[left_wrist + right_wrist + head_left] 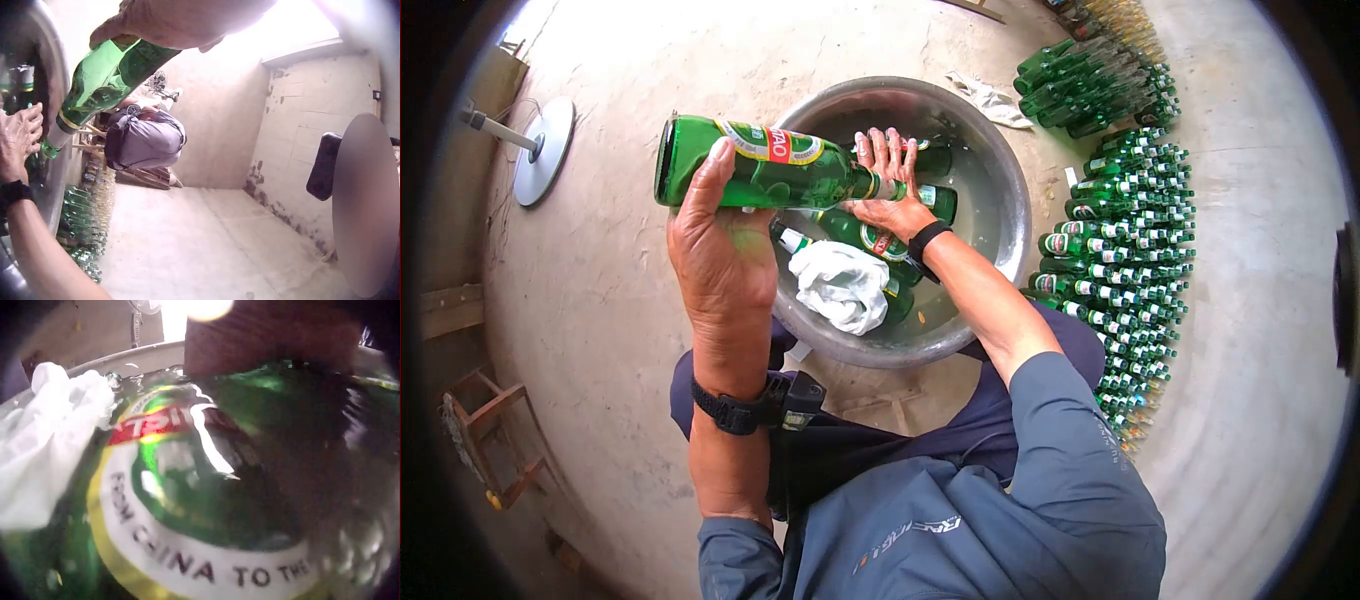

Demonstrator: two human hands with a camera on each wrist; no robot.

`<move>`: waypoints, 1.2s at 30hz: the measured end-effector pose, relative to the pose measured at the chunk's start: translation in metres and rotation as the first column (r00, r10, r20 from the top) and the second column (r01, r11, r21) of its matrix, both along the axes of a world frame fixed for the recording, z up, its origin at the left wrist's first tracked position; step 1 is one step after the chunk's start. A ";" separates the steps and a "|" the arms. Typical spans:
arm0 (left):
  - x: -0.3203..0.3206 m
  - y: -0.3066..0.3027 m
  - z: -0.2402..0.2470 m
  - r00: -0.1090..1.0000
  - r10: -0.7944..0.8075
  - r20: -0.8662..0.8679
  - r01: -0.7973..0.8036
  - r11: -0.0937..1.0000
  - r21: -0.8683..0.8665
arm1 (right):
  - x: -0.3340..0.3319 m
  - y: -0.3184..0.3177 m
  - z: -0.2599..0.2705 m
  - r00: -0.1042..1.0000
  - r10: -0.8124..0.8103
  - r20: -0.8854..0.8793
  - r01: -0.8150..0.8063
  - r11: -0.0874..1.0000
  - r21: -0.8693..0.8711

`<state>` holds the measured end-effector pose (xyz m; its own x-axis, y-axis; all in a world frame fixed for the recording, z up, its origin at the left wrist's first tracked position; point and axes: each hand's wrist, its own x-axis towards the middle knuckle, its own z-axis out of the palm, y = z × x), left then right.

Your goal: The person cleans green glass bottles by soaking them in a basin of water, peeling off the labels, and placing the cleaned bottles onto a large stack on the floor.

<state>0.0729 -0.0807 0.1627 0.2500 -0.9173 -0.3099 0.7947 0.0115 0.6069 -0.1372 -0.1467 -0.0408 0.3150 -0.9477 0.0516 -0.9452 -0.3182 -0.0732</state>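
Observation:
My left hand [725,255] holds a green beer bottle [755,165] sideways over the basin's left rim, its neck toward my right hand. In the left wrist view the bottle [103,78] tilts down, and the left hand's fingers grip its body. My right hand [892,185] reaches into the metal basin [1010,215] with fingers straight and spread, over bottles lying in water. Beside it is a labelled bottle [862,236], which fills much of the right wrist view. A crumpled white cloth [840,287] lies on the bottles at the basin's near left.
Rows of green bottles [1115,240] stand along the right, with more bottles [1090,85] behind them. A white cloth [990,98] lies beyond the basin. At the left are a round stand base [545,150] and a wooden frame [495,415]. A person [147,137] bends over in the background.

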 end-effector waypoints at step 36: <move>-0.003 0.000 -0.001 0.999 -0.037 0.013 0.036 0.999 0.019 | 0.017 0.094 0.003 0.684 0.704 0.189 -0.724 0.687 0.059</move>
<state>0.0695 -0.0804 0.1618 0.2207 -0.9201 -0.3237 0.7861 -0.0287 0.6174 -0.1197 -0.0530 -0.0378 0.8969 -0.4388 0.0547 -0.4099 -0.8715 -0.2690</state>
